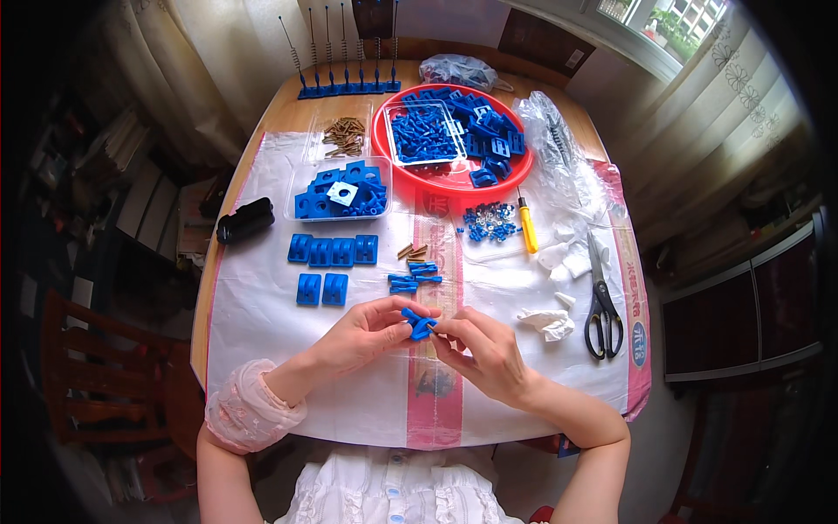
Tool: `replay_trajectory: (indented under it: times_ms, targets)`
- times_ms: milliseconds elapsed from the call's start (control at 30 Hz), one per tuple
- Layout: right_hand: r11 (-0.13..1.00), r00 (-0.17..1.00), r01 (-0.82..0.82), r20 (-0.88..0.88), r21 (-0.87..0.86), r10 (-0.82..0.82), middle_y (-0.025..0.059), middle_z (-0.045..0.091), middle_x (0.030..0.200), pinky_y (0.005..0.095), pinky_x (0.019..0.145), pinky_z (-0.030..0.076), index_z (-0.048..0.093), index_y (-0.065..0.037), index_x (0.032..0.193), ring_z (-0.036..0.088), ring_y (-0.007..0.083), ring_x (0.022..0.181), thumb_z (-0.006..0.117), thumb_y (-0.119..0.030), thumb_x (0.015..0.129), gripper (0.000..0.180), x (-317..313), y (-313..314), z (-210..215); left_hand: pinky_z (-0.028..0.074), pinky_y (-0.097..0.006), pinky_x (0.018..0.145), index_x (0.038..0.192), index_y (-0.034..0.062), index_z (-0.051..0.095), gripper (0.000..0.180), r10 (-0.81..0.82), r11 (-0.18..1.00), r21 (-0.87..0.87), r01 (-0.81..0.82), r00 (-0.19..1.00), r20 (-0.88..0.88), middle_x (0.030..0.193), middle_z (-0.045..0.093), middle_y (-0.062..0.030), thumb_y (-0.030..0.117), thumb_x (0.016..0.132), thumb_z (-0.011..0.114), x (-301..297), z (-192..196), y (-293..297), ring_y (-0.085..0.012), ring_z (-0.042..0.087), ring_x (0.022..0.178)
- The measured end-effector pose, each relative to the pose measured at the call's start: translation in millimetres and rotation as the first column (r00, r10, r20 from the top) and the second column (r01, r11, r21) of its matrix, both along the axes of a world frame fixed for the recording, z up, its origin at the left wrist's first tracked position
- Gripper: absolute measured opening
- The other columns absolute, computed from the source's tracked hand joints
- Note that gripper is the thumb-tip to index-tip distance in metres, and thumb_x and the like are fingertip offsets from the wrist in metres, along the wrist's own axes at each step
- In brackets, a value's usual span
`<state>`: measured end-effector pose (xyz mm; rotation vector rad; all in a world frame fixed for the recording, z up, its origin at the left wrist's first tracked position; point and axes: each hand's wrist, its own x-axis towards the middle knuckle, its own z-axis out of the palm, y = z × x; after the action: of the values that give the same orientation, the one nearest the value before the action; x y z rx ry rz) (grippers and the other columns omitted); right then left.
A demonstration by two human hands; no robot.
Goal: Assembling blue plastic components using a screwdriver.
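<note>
My left hand [362, 332] and my right hand [480, 345] meet over the white sheet [262, 349] near the table's front edge. Both pinch one small blue plastic part [419, 321] between their fingertips. Just beyond the hands lie several small blue clips [412, 278] and a few brass screws [412, 251]. Finished blue blocks [333, 250] sit in a row to the left, with two more blue blocks [320, 289] below them.
A red round tray [436, 179] holds blue parts and a clear box. A clear tub [340, 192] of blue pieces, a screw box [345, 134], a yellow-handled screwdriver [527, 229], black scissors [601, 306], crumpled white tissue [548, 323] and a black case [245, 219] lie around.
</note>
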<state>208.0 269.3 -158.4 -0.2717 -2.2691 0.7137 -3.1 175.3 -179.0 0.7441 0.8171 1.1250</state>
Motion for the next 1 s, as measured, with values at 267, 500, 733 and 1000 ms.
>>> replay_trajectory:
  times_ms: [267, 500, 733, 1000]
  targets:
    - [0.989, 0.996, -0.063, 0.067, 0.132, 0.055, 0.0108, 0.061, 0.086, 0.0367, 0.063, 0.054, 0.062, 0.000, 0.102, 0.065, 0.0261, 0.072, 0.076, -0.002, 0.082, 0.025, 2.4, -4.9, 7.8, 0.053, -0.036, 0.104, 0.126, 0.0009, 0.063, 0.026, -0.054, 0.996, -0.065, 0.057, 0.997, 0.055, 0.130, 0.065, -0.0108, 0.013, 0.105, 0.055, -3.1, 0.6, 0.6, -0.0165, 0.064, 0.116]
    - [0.968, 0.996, -0.090, 0.029, 0.233, 0.086, 0.0107, 0.064, 0.089, 0.0349, 0.062, 0.054, 0.064, 0.002, 0.107, 0.066, 0.0253, 0.074, 0.077, 0.001, 0.080, 0.030, 3.0, -6.0, 1.5, 0.056, -0.033, 0.099, 0.122, -0.0001, 0.066, 0.025, -0.028, 0.998, -0.056, 0.029, 0.999, 0.024, 0.129, 0.066, -0.0128, 0.015, 0.105, 0.055, -4.4, -11.0, 1.8, -0.0161, 0.067, 0.109]
    - [0.977, 0.994, -0.079, -0.056, 0.196, 0.092, 0.0116, 0.065, 0.089, 0.0344, 0.060, 0.054, 0.064, 0.003, 0.106, 0.066, 0.0246, 0.072, 0.078, 0.001, 0.079, 0.030, 4.2, -6.1, 11.3, 0.055, -0.035, 0.101, 0.122, -0.0003, 0.065, 0.026, -0.028, 0.996, -0.084, 0.034, 0.997, 0.074, 0.131, 0.065, -0.0148, 0.017, 0.105, 0.055, -5.1, -7.4, 2.7, -0.0188, 0.066, 0.115]
    - [0.977, 0.993, -0.046, -0.092, 0.210, 0.067, 0.0110, 0.063, 0.086, 0.0340, 0.060, 0.053, 0.064, 0.004, 0.103, 0.064, 0.0243, 0.069, 0.077, 0.001, 0.078, 0.028, 9.9, -8.2, 17.1, 0.051, -0.037, 0.106, 0.120, -0.0008, 0.065, 0.025, -0.106, 0.992, -0.052, 0.116, 0.981, 0.166, 0.132, 0.064, -0.0177, 0.016, 0.105, 0.054, -9.4, -7.2, 2.4, -0.0218, 0.064, 0.119]
